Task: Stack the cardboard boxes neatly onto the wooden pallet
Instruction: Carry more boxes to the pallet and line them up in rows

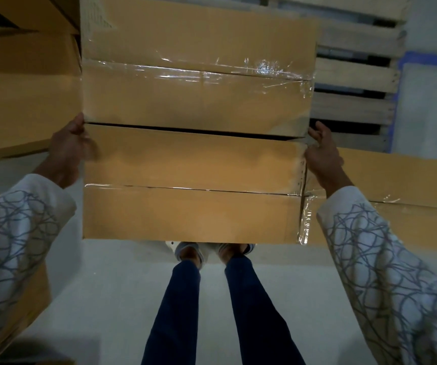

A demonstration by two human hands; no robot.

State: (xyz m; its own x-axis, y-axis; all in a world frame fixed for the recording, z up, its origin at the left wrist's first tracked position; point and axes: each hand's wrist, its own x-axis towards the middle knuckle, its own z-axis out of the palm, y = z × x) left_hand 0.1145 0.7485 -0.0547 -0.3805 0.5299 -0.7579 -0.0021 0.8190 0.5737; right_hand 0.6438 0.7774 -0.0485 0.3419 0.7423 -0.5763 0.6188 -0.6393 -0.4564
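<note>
Between the hands: one box (191, 185), held box, raised above the floor (106, 285) and hiding most of two pale shoes (185, 252).
Left hand (67, 146): laid against the far left corner of the held box, thumb up; blurred, so cannot tell whether the fingers curl.
Right hand (321, 154): clasping the far right corner of the held box, fingers bent over the edge.
Just beyond the grip: one second box (196, 75), edge to edge with the held box, a thin dark gap between them, clear tape along its seam.
Beyond the right hand: one wooden pallet (354, 72), slats bare where visible, the second box covering its left part.
Under the right arm: one side box (396, 175), just beside the held box, taped at the near corner.
Outside the left hand: two stacked boxes (25, 96), the upper one with dark print.
Under the left sleeve: one low box (25, 320), only partly seen.
Box count: six in whole or part.
Below the grip: two legs in dark blue trousers on grey floor.
Sleeves: two, white with a blue scribble pattern.
</note>
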